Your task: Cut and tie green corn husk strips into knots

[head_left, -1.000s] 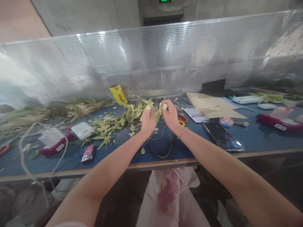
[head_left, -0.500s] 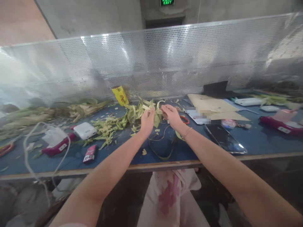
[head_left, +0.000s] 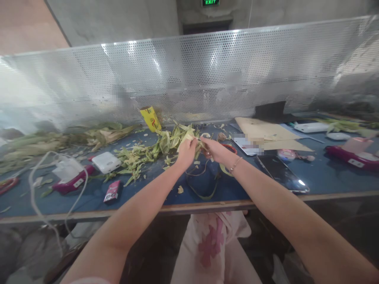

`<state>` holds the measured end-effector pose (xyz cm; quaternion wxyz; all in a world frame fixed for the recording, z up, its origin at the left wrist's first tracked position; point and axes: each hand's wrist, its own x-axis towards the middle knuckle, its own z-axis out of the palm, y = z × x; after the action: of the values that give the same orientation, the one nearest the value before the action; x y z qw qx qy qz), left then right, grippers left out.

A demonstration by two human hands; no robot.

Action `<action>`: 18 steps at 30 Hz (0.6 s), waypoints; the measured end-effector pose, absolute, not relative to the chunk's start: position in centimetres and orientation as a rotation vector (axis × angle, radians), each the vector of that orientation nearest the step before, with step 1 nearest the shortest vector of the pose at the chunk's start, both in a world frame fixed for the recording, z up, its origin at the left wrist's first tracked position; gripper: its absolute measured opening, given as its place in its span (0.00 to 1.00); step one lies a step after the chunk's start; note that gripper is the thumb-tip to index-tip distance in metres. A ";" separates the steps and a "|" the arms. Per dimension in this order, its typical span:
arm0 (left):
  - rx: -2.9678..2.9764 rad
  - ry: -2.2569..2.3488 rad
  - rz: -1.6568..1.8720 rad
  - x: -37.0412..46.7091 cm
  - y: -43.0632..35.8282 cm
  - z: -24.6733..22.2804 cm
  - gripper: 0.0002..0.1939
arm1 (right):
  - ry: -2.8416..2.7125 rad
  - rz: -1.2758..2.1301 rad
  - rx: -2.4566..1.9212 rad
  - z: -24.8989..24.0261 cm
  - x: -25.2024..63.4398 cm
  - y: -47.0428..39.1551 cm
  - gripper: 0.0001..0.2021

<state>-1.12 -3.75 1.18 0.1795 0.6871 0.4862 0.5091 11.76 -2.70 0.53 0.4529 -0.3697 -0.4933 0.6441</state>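
Note:
Pale green, dry leaf strips (head_left: 173,138) form a braid-like bundle over the blue table, trailing off to the left. At its right end, my left hand (head_left: 187,152) is closed on a pale strip of leaf. Close beside it on the right, my right hand (head_left: 211,150) pinches the leaf material, with its fingertips partly hidden. Looser leaf ends (head_left: 133,161) lie on the table left of my hands. A thin string loop (head_left: 204,196) rests below them.
A yellow packet (head_left: 151,118) stands behind the leaves. White device (head_left: 106,163), pink box (head_left: 112,191) and magenta power strip (head_left: 72,181) lie left. To the right are a phone (head_left: 281,173), brown paper (head_left: 260,128) and a red ring (head_left: 231,148). A perforated metal screen (head_left: 189,71) runs behind.
My hands have come closer together. My right hand has moved slightly down and left, and the pale curled strip that stood up between them is lower.

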 end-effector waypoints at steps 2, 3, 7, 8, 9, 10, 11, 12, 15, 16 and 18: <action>1.942 1.395 1.433 -1.0 -3.8 1.3 0.10 | -1.253 1.535 -0.914 0.4 11.7 -2.7 0.16; 1.926 1.409 1.436 -1.0 -3.8 1.3 0.10 | -1.271 1.462 -0.902 0.3 11.6 -2.7 0.15; 1.841 1.446 1.477 -0.9 -3.6 0.9 0.09 | -1.355 1.159 -0.816 0.0 11.2 -2.7 0.11; 1.823 1.460 1.488 -0.9 -3.5 0.8 0.09 | -1.375 1.124 -0.799 0.0 11.0 -2.7 0.09; 1.807 1.477 1.498 -0.9 -3.3 0.7 0.09 | -1.389 1.099 -0.793 -0.1 10.9 -2.7 0.08; 1.794 1.496 1.501 -0.9 -3.2 0.5 0.09 | -1.398 1.083 -0.799 -0.2 10.8 -2.6 0.06; 1.785 1.509 1.501 -0.9 -3.1 0.4 0.09 | -1.403 1.072 -0.809 -0.3 10.7 -2.6 0.04; 1.783 1.511 1.500 -0.9 -3.0 0.2 0.09 | -1.400 1.062 -0.818 -0.3 10.6 -2.6 0.04; 1.799 1.486 1.510 -0.8 -2.8 0.1 0.09 | -1.348 1.087 -0.785 -0.4 10.2 -2.7 0.05; 1.805 1.484 1.513 -0.8 -2.8 0.2 0.09 | -1.319 1.114 -0.760 -0.3 10.0 -2.7 0.06; 1.811 1.493 1.517 -0.7 -2.9 0.3 0.09 | -1.256 1.158 -0.731 -0.3 9.8 -2.7 0.08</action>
<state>-0.74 -2.92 0.34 0.1725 0.6383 0.5263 0.5347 9.82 -2.75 -0.29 0.5988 -0.3150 -0.5415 0.4991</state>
